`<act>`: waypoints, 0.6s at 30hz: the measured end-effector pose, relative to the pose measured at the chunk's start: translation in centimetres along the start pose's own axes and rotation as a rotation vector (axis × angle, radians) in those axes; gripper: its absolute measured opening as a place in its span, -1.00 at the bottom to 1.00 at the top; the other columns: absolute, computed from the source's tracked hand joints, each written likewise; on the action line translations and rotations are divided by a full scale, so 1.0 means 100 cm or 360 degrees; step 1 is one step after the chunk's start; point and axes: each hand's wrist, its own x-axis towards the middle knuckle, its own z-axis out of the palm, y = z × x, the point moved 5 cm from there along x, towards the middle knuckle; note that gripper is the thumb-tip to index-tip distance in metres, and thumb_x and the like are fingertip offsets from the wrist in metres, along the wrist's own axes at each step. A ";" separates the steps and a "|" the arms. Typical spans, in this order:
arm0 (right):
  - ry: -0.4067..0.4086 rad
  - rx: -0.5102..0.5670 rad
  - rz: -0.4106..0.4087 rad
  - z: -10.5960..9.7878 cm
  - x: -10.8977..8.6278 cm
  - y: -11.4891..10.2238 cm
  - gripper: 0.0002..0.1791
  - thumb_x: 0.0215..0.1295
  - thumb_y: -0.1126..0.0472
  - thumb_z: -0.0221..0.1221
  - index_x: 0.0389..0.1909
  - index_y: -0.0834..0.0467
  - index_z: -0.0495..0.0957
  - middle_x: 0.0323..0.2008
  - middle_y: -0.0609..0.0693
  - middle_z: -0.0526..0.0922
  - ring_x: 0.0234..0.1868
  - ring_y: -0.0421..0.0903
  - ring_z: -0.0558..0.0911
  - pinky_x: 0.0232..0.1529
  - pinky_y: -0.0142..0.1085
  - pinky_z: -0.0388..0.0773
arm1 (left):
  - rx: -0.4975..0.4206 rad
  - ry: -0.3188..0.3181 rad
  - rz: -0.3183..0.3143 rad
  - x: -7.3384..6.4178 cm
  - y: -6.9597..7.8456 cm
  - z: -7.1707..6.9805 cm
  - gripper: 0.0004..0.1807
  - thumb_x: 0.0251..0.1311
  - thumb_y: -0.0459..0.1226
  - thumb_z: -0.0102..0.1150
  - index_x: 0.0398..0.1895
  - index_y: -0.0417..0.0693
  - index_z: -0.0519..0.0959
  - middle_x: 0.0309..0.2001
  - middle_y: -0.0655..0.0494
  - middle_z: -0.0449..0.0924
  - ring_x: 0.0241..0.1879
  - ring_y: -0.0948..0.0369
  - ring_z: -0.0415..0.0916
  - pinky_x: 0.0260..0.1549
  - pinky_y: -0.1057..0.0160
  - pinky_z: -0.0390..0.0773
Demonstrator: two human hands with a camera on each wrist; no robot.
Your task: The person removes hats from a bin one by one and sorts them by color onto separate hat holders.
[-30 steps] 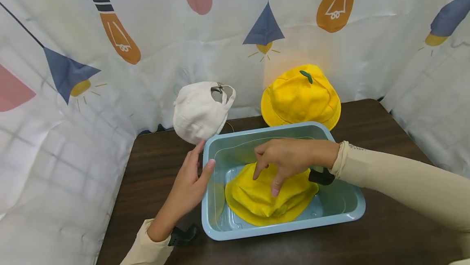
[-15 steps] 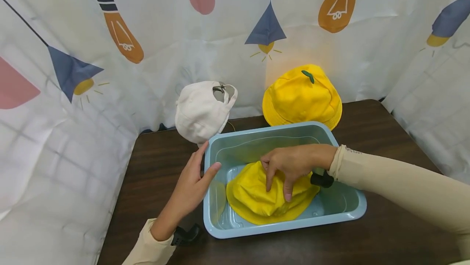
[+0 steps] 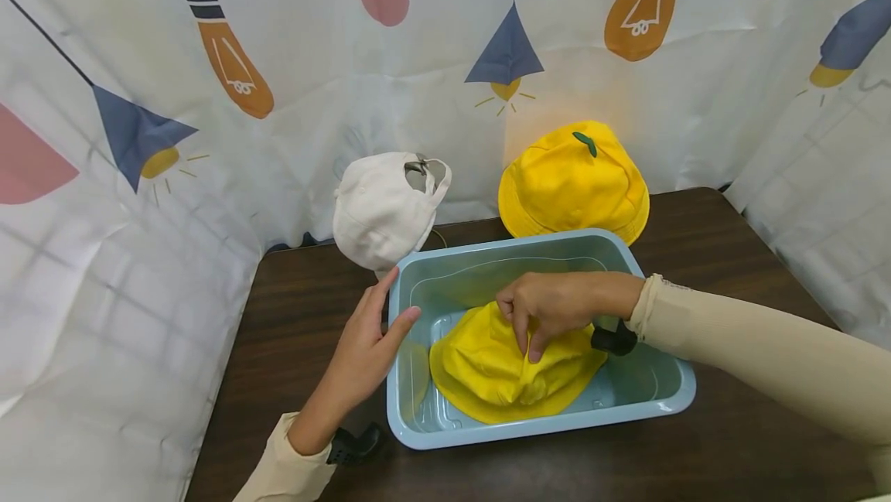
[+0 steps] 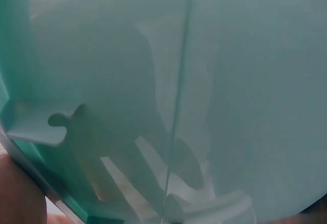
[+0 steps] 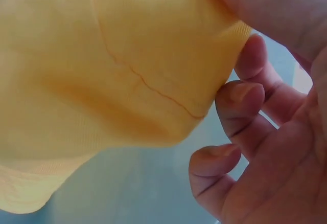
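Observation:
A yellow bucket hat (image 3: 487, 367) lies crown up inside a light blue plastic basin (image 3: 543, 426). My right hand (image 3: 557, 305) reaches into the basin from the right and pinches a fold of the hat's crown between thumb and fingers. The right wrist view shows the bunched yellow cloth (image 5: 138, 70) at the fingertips, with the lower fingers curled beside it. At the basin's left end my left hand (image 3: 358, 355) rests against the rim, fingers straight and thumb spread over the edge. In the left wrist view the basin's outer wall (image 4: 255, 91) fills most of the picture.
Behind the basin's left corner sits a white baseball cap (image 3: 383, 212) with its strap opening facing up. A second yellow bucket hat (image 3: 574, 181) with a green leaf stands behind the basin's back rim. All rest on a dark wooden table (image 3: 299, 316), before a printed curtain (image 3: 431, 38).
My right hand has moved slightly right over the hat, and its spread thumb and fingers have closed on the crown. The left hand stays at the rim.

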 end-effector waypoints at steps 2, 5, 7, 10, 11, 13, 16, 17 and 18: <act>0.0066 0.0019 -0.0031 -0.004 -0.004 -0.001 -0.90 0.03 0.08 0.53 -0.38 -0.14 0.86 -0.43 -0.24 0.35 -0.29 -0.30 0.40 -0.28 -0.45 0.43 | 0.0010 0.0002 0.0003 0.000 0.000 0.000 -0.21 0.48 0.05 0.10 0.63 0.02 0.07 0.33 -0.13 0.37 0.08 -0.01 0.52 0.07 -0.07 0.68; 0.0201 0.0058 -0.0094 -0.011 -0.010 -0.002 -0.89 0.02 0.10 0.53 -0.39 -0.14 0.85 -0.44 -0.23 0.34 -0.31 -0.30 0.41 -0.30 -0.45 0.46 | 0.0024 0.0006 0.0002 0.000 0.000 -0.001 -0.21 0.48 0.05 0.09 0.63 0.03 0.08 0.32 -0.12 0.37 0.07 0.00 0.51 0.09 -0.08 0.66; 0.0291 0.0086 -0.0144 -0.016 -0.015 -0.002 -0.89 0.02 0.10 0.53 -0.39 -0.14 0.85 -0.45 -0.22 0.35 -0.32 -0.30 0.42 -0.31 -0.44 0.47 | 0.0027 0.0005 -0.0002 0.000 0.000 -0.001 -0.22 0.48 0.05 0.09 0.63 0.03 0.08 0.32 -0.12 0.37 0.06 0.00 0.51 0.09 -0.09 0.66; 0.0404 0.0180 -0.0188 -0.022 -0.022 0.001 -0.90 0.04 0.09 0.52 -0.39 -0.15 0.85 -0.44 -0.19 0.37 -0.32 -0.28 0.43 -0.35 -0.44 0.46 | 0.0028 0.0000 -0.0011 0.000 0.001 0.000 -0.22 0.48 0.04 0.09 0.63 0.02 0.08 0.32 -0.13 0.37 0.05 -0.01 0.52 0.09 -0.09 0.66; 0.0435 0.0217 -0.0201 -0.023 -0.024 0.002 -0.91 0.05 0.09 0.51 -0.38 -0.14 0.85 -0.44 -0.17 0.38 -0.33 -0.26 0.44 -0.36 -0.44 0.46 | 0.0027 -0.0002 -0.0014 0.000 0.001 0.000 -0.22 0.48 0.04 0.09 0.63 0.02 0.08 0.32 -0.13 0.37 0.05 -0.01 0.52 0.09 -0.09 0.66; 0.0498 0.0300 -0.0224 -0.026 -0.027 0.004 -0.92 0.06 0.09 0.50 -0.38 -0.10 0.85 -0.43 -0.13 0.41 -0.34 -0.22 0.45 -0.39 -0.44 0.46 | 0.0026 -0.0002 -0.0017 0.000 0.001 0.000 -0.22 0.48 0.04 0.09 0.63 0.02 0.08 0.33 -0.13 0.37 0.06 -0.01 0.51 0.10 -0.10 0.65; 0.0599 0.0412 -0.0241 -0.029 -0.032 0.008 -0.92 0.08 0.11 0.50 -0.38 -0.06 0.85 -0.42 -0.08 0.44 -0.37 -0.18 0.46 -0.42 -0.43 0.46 | 0.0026 -0.0001 -0.0018 0.000 0.001 0.000 -0.22 0.48 0.04 0.09 0.63 0.02 0.08 0.35 -0.14 0.36 0.09 -0.03 0.51 0.12 -0.13 0.64; 0.0641 0.0434 -0.0255 -0.031 -0.033 0.008 -0.93 0.08 0.12 0.50 -0.38 -0.05 0.85 -0.42 -0.06 0.45 -0.37 -0.16 0.46 -0.43 -0.43 0.46 | 0.0026 -0.0002 -0.0019 0.000 0.001 0.000 -0.22 0.48 0.04 0.09 0.63 0.02 0.08 0.36 -0.14 0.35 0.10 -0.03 0.51 0.12 -0.14 0.63; 0.0680 0.0456 -0.0262 -0.032 -0.034 0.009 -0.93 0.08 0.14 0.50 -0.38 -0.04 0.85 -0.41 -0.04 0.45 -0.37 -0.15 0.46 -0.44 -0.43 0.46 | 0.0027 -0.0003 -0.0020 0.000 0.001 0.000 -0.22 0.49 0.05 0.08 0.63 0.02 0.08 0.36 -0.15 0.35 0.11 -0.04 0.50 0.13 -0.15 0.63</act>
